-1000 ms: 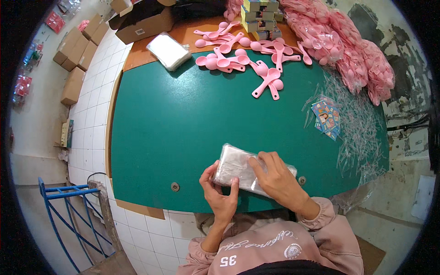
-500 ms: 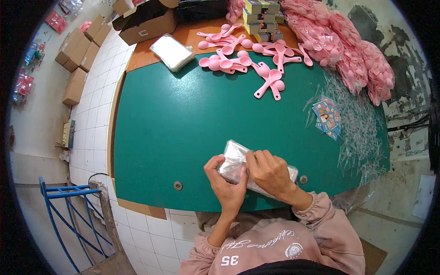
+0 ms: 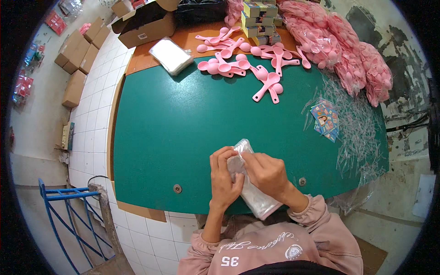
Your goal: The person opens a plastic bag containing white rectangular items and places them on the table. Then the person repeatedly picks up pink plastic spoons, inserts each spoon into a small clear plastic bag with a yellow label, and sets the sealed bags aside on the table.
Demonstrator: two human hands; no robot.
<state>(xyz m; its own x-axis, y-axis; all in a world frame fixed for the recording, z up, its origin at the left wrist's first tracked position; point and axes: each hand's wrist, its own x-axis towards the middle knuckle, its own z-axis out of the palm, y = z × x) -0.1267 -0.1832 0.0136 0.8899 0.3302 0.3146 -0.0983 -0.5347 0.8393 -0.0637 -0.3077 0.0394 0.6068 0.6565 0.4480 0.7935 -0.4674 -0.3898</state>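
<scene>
The clear plastic bag (image 3: 251, 190) is gripped by both hands over the near edge of the green table (image 3: 160, 133). The left hand (image 3: 223, 181) closes its fingers on the bag's left side, and the right hand (image 3: 268, 173) pinches its upper part, the two touching. Farther off, right of the hands, lie small picture cards (image 3: 325, 119) amid clear strips. Well beyond the hands lie pink spoons (image 3: 247, 66) and a white bag stack (image 3: 172, 56).

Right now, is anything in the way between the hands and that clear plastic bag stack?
No, nothing visible. Both the left hand and the right hand are already on the stack of clear plastic bags, fingers pinching its upper end above the green table.
</scene>
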